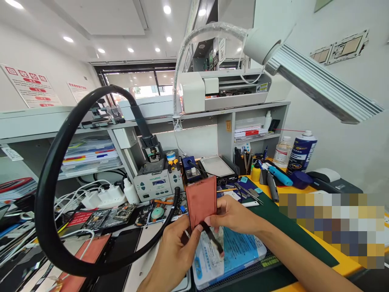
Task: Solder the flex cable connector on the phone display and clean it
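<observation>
Both hands hold up a phone screen [201, 202], its copper-coloured back towards me and tilted upright. My left hand [179, 245] grips the lower left corner between thumb and fingers. On the lower right side, my right hand [226, 215] has its thumb and fingers closed on the edge. From the bottom of the screen hangs a black flex cable [212, 239], close to both thumbs. Below the hands lies a blue-and-white plastic-wrapped pack [243, 253] on a dark mat. The screen's front face is hidden.
A thick black hose [45, 182] loops across the left side, beside a soldering station [156, 184]. Phone parts crowd the left bench. A lamp [322, 81] hangs upper right. Tweezers [247, 192], a spray can [302, 152] and a clear bottle [282, 152] stand or lie to the right.
</observation>
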Tool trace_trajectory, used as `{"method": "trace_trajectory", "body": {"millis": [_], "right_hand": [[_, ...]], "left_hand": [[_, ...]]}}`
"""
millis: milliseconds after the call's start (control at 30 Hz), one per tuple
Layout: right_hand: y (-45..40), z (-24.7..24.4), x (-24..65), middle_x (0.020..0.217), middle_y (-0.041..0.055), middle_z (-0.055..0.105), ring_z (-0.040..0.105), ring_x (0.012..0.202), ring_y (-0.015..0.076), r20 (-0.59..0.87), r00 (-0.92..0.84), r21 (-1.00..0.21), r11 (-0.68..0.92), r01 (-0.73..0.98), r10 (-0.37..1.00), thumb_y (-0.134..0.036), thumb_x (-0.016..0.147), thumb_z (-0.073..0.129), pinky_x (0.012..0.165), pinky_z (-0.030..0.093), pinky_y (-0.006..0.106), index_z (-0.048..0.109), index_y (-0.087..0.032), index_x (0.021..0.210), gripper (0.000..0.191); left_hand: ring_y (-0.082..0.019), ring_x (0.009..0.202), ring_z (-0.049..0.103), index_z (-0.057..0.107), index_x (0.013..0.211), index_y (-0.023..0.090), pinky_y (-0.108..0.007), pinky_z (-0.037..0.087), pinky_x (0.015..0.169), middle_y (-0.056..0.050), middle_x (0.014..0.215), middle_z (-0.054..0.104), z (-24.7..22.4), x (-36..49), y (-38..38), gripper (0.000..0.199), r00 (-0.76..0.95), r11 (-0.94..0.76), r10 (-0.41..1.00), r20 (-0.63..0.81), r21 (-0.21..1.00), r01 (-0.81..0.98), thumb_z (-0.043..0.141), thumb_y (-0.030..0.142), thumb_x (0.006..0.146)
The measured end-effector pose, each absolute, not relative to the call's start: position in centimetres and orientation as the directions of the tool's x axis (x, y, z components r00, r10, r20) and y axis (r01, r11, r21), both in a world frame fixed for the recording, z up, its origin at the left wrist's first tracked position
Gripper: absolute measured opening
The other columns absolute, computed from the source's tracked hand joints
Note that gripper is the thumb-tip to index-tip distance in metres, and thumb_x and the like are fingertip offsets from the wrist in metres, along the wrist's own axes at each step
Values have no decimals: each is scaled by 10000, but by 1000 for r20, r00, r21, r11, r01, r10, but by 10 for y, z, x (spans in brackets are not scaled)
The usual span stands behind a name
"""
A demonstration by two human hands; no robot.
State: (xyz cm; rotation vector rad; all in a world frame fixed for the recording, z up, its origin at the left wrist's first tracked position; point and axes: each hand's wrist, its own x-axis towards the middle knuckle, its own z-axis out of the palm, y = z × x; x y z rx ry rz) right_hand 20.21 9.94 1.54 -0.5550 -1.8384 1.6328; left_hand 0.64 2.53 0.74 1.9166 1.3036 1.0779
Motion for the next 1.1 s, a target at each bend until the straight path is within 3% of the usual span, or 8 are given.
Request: {"method": "trace_trajectory", "body": {"millis": [133,433,567,767,900,1100], "right_hand": [[99,17,202,780,46,673,600,657,138,144,-728,-989,125,-80,670,-458,800,735,551,508,230,729,-108,879,358],[99,17,202,803,56,685,597,646,134,145,-743,-989,120,-87,653,-458,795,741,552,519,238,736,-104,901,369],[96,20,202,764,30,648,581,621,119,126,-753,-992,92,-87,646,-468,796,737,535,523,226,720,-111,895,371],[96,19,203,746,17,614,575,636,118,99,-759,-995,85,-58,643,-473,780,749,546,534,223,718,-115,874,372],[96,18,203,752,15,610,571,633,120,89,-760,-995,90,-41,644,-479,778,746,551,544,235,723,-117,911,386],[97,17,204,780,24,638,589,659,132,77,-767,-995,99,-18,638,-473,784,742,550,541,232,731,-125,962,391]], "left_hand": [[-142,642,493,671,1103,183,-235,404,593,-7,748,603,9,7,25,325,218,-318,945,244,842,435,497,412,951],[-160,672,528,705,1060,167,-243,442,625,-36,758,619,12,8,23,333,227,-347,934,275,849,398,504,407,947],[-128,589,490,675,1107,157,-230,436,549,-39,793,631,12,9,21,386,270,-259,945,185,927,272,475,449,954],[-121,595,459,689,1005,155,-217,405,558,-3,691,559,12,8,19,352,260,-294,942,211,893,341,472,428,961],[-125,586,477,670,827,151,-217,414,560,3,636,540,13,9,20,387,235,-275,951,200,895,350,459,447,960],[-131,589,506,659,819,165,-216,414,568,1,641,569,14,9,18,363,263,-316,938,226,869,380,448,418,969]]}}
